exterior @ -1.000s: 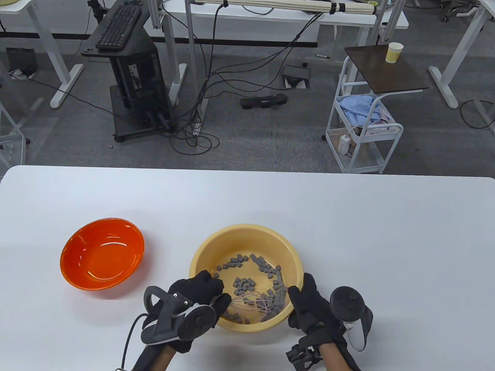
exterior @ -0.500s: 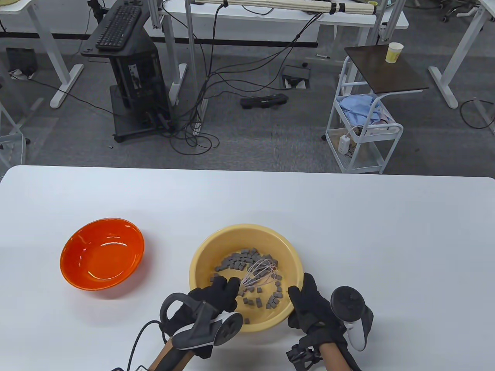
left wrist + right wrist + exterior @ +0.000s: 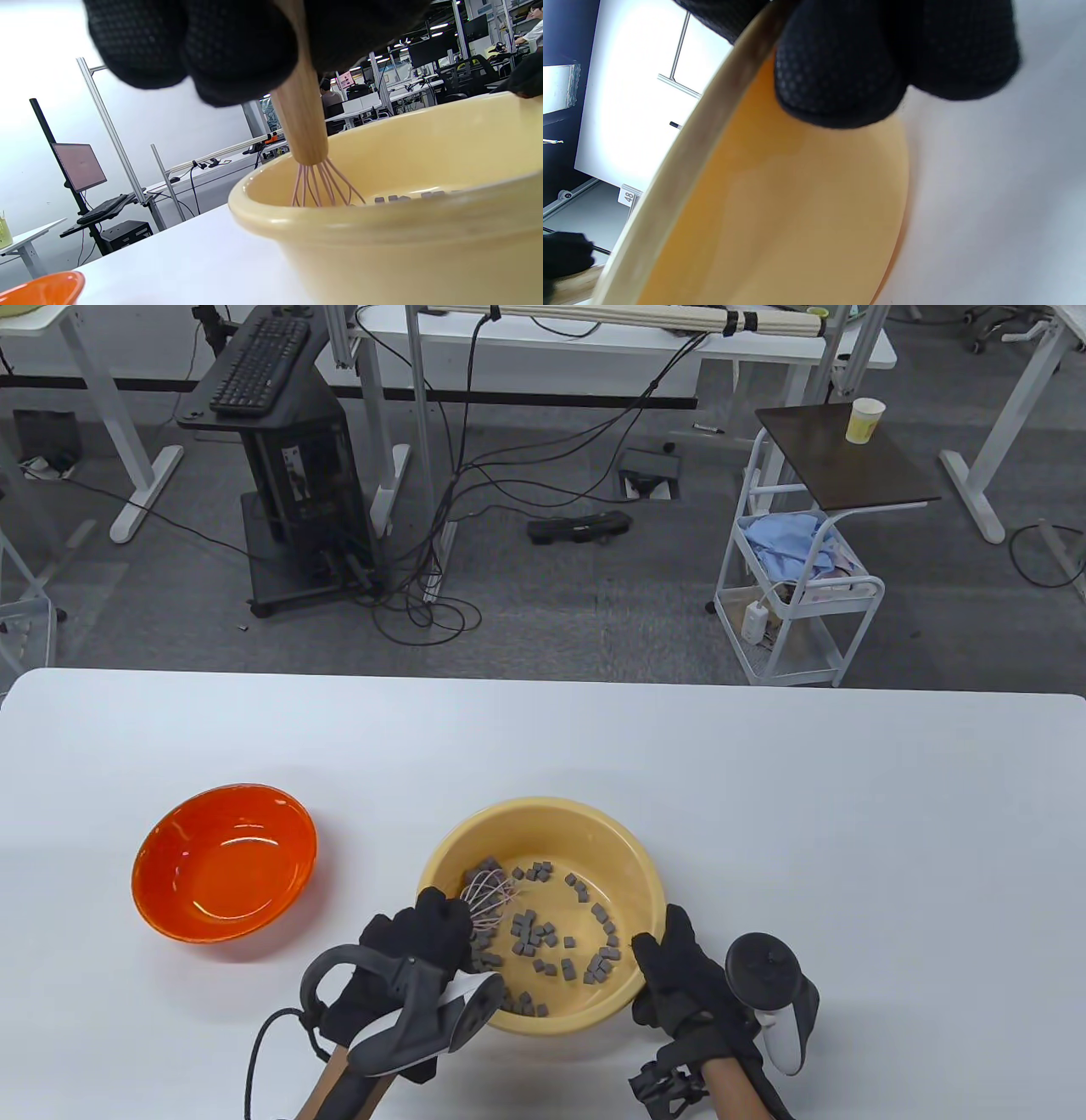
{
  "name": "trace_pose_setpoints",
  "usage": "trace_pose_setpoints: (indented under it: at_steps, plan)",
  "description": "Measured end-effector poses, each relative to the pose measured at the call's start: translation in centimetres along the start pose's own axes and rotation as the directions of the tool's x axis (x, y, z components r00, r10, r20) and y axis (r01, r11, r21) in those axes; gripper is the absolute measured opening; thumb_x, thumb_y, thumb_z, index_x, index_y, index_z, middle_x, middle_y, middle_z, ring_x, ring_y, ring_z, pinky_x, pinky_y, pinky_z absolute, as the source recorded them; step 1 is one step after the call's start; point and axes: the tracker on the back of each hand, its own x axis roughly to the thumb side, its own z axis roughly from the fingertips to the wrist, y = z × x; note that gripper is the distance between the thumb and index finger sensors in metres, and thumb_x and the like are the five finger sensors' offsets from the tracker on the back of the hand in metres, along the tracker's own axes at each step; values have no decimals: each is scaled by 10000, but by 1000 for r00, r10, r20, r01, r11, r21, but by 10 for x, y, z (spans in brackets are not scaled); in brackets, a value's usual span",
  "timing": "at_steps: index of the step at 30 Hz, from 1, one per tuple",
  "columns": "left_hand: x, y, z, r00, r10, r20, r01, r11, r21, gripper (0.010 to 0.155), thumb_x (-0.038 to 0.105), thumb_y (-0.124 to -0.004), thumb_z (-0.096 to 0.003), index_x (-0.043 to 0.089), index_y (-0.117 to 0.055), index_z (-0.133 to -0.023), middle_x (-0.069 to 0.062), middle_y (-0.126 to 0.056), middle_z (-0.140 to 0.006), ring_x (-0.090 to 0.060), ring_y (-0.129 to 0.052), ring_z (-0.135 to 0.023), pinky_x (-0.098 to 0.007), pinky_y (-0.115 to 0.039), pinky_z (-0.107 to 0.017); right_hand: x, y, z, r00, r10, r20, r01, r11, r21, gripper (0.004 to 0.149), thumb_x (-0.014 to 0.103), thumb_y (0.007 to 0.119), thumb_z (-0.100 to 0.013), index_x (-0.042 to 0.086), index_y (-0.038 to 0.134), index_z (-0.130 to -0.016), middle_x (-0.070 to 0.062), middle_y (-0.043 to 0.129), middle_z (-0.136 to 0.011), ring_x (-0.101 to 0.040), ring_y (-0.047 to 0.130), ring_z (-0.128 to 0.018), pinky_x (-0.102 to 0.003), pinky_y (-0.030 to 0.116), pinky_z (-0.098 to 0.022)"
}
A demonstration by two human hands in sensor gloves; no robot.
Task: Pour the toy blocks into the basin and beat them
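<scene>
Whisk down in the yellow basin, pink wires at the left side of the floor, right among the grey blocks! The left hand has its fingers wrapped tight around the wooden handle, which slants up over the near-left rim. From the left wrist view the handle drops out of the glove and the wires fan out behind the basin wall. Blocks lie scattered across the basin floor, a cluster in the middle, a curved trail toward the right, a few by the near wall. On the other side, the right hand grips the basin's near-right rim, fingers curled over the edge and onto the outer wall. Basin sits on the white table, with an orange bowl well to its left.
</scene>
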Motion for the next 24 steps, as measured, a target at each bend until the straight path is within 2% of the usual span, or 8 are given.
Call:
trace_pose_setpoints:
  at_steps: [5, 8, 13, 16, 21, 24]
  plan:
    - [-9, 9, 4, 999, 38, 29, -40, 997, 62, 350, 337, -714, -586, 191, -891, -850, -166, -918, -819, -76, -994, -369, -411, -906, -451, 0, 0, 0, 1000, 0, -1, 0, 1000, -1, 689, 288, 633, -722, -179, 274, -1078, -221, 864, -653, -247, 954, -325, -456, 847, -336]
    - [-16, 9, 5, 996, 79, 44, -81, 995, 58, 356, 340, -701, -584, 187, -891, -843, -159, -923, -790, -62, -987, -356, -398, -911, -442, 0, 0, 0, 1000, 0, -1, 0, 1000, -2, 690, 289, 634, -721, -180, 273, -1078, -220, 864, -653, -246, 953, -326, -456, 847, -336]
    - [-24, 8, 4, 960, 260, 108, -267, 962, 50, 362, 344, -686, -589, 170, -893, -829, -151, -936, -735, -35, -981, -324, -373, -920, -413, 0, 0, 0, 1000, -2, 0, 2, 1000, -2, 690, 291, 633, -721, -180, 274, -1077, -219, 863, -653, -247, 953, -327, -457, 846, -337]
    - [-20, 5, 2, 925, 353, 141, -357, 934, 5, 368, 339, -683, -595, 158, -886, -843, -154, -936, -730, -34, -981, -324, -372, -918, -409, 0, 0, 0, 1000, -4, -1, 4, 1000, -2, 690, 291, 633, -721, -179, 274, -1078, -220, 862, -653, -249, 952, -328, -457, 847, -337]
    - [-9, 1, -1, 915, 361, 181, -365, 931, -13, 388, 374, -688, -618, 168, -856, -900, -135, -937, -774, -4, -991, -341, -340, -923, -407, 0, 0, 0, 1000, -6, -1, 6, 1000, -2, 691, 291, 632, -721, -179, 274, -1078, -221, 861, -655, -250, 952, -331, -459, 846, -339]
    - [0, -3, -3, 895, 398, 201, -395, 917, -60, 411, 392, -713, -631, 161, -816, -955, -143, -910, -845, -18, -1004, -395, -349, -917, -438, 0, 0, 0, 1000, -6, 0, 6, 1000, -1, 690, 291, 632, -722, -179, 274, -1078, -221, 860, -655, -251, 952, -333, -459, 845, -339]
